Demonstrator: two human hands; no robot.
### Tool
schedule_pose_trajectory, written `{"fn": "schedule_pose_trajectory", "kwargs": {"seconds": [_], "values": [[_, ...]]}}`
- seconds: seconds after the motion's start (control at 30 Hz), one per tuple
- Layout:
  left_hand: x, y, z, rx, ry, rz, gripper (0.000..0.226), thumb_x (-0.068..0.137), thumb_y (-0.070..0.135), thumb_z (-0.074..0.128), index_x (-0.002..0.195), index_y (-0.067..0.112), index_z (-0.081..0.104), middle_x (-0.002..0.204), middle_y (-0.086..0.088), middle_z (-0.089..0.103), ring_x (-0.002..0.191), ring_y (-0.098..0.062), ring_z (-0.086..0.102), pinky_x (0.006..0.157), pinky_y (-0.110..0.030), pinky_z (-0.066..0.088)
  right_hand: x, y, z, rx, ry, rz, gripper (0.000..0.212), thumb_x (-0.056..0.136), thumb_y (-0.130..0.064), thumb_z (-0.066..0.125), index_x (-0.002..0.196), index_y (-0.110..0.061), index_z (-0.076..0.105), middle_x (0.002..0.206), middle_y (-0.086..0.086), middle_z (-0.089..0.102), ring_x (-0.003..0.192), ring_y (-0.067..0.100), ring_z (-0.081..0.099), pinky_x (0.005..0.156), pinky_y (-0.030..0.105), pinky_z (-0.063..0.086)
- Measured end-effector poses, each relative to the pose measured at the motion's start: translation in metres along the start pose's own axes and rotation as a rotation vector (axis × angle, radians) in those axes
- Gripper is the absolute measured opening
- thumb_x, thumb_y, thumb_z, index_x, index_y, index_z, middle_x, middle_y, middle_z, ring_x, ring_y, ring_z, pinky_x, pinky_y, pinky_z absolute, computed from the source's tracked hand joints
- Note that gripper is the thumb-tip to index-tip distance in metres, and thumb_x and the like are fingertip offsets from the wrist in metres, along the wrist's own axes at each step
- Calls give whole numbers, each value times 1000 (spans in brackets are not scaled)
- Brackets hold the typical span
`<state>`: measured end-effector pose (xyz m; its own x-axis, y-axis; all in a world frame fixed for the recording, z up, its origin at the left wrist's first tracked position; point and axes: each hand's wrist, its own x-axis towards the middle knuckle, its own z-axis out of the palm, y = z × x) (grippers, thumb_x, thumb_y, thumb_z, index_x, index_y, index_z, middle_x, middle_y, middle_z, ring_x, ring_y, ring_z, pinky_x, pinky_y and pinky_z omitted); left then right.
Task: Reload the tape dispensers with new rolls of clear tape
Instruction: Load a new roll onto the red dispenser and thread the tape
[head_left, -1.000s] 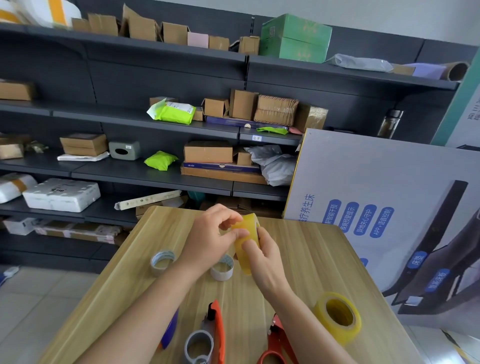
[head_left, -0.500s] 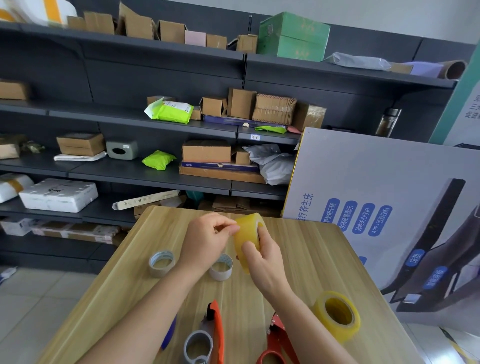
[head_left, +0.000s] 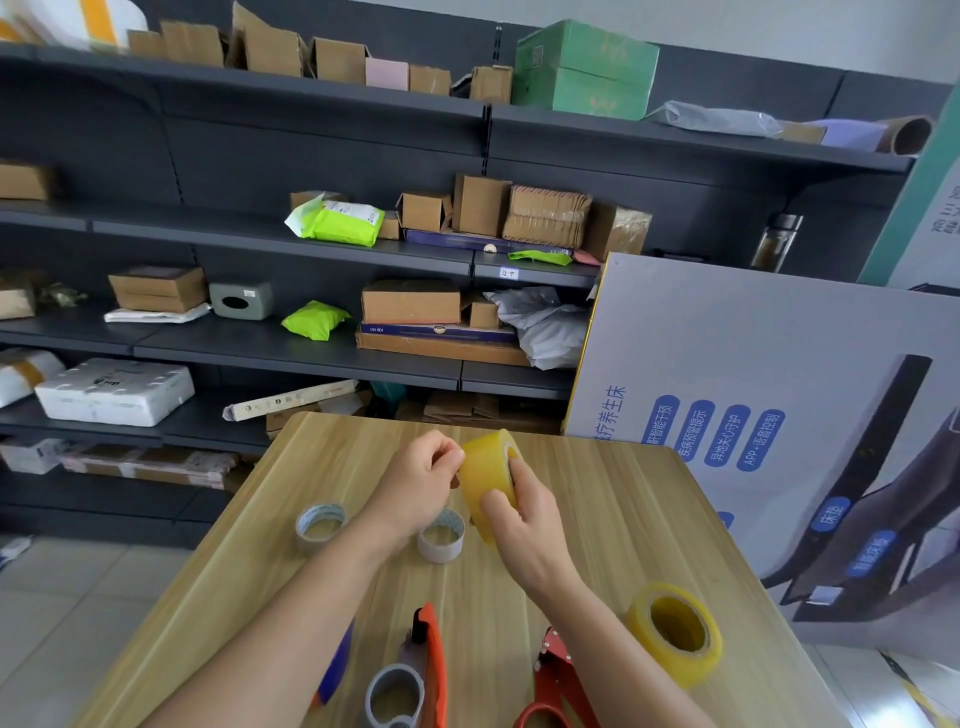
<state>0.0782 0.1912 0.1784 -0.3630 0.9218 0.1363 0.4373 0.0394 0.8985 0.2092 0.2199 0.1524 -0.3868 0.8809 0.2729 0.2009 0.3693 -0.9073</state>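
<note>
The big white poster board (head_left: 769, 364) leaning at the table's right carried rotated Chinese text: a dark line ending in 养生床, and blue pill labels reading roughly 智能干预, 疾病预警提示, 异地关心守护 and APP+语音控制, with smaller blue tags lower down, one of them 床垫. The teal-edged sign (head_left: 943, 213) at far right had grey characters too cut off to read. A small white shelf tag (head_left: 508, 273) bore handwriting, and print on the green pouch (head_left: 337, 221) and the white foam box (head_left: 117, 389) was too small to make out.
</note>
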Motion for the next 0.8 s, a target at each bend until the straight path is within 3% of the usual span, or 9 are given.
{"fn": "schedule_pose_trajectory", "kwargs": {"seconds": [0.2,0.33,0.47,0.6,0.7,0.8], "values": [[1,3,-7,-93,30,13,12,91,26,62,87,16,66,79,-4,66,68,-13,62,59,-26,49,3,1,-3,-30,10,-12,32,71,-34,46,83,-4,51,65,2,47,58,13,42,54,40,40],[4,7,-10,8,13,-12,11,92,17,62,87,8,67,76,-3,64,68,-13,56,66,-29,50,2,1,-3,-97,0,-49,13,73,-26,48,70,-15,41,59,-5,38,52,8,33,51,31,31],[5,6,-7,142,16,13,15,95,20,55,88,9,63,75,3,58,70,-11,52,68,-27,46,2,3,-1,-92,-7,-45,14,73,-27,47,70,-16,40,59,-4,37,53,11,32,52,34,31],[-1,1,5,264,187,206,14,96,17,53,83,12,55,80,7,51,73,-8,49,62,-21,40,10,4,-1,-45,-40,66,26,69,-38,45,74,-13,46,64,-1,43,59,16,40,55,42,39],[-7,-3,11,217,201,230,15,96,15,52,81,14,55,70,7,54,67,-11,53,58,-24,43,14,4,-5,15,-80,171,20,65,-41,48,70,-22,48,68,1,50,64,24,52,60,50,50],[-8,-2,11,4,214,90,15,95,13,53,82,12,58,67,-4,62,57,-12,54,56,-23,48,15,4,-10,84,-120,219,18,66,-35,54,71,-18,48,71,5,51,67,26,53,61,45,48]]}}
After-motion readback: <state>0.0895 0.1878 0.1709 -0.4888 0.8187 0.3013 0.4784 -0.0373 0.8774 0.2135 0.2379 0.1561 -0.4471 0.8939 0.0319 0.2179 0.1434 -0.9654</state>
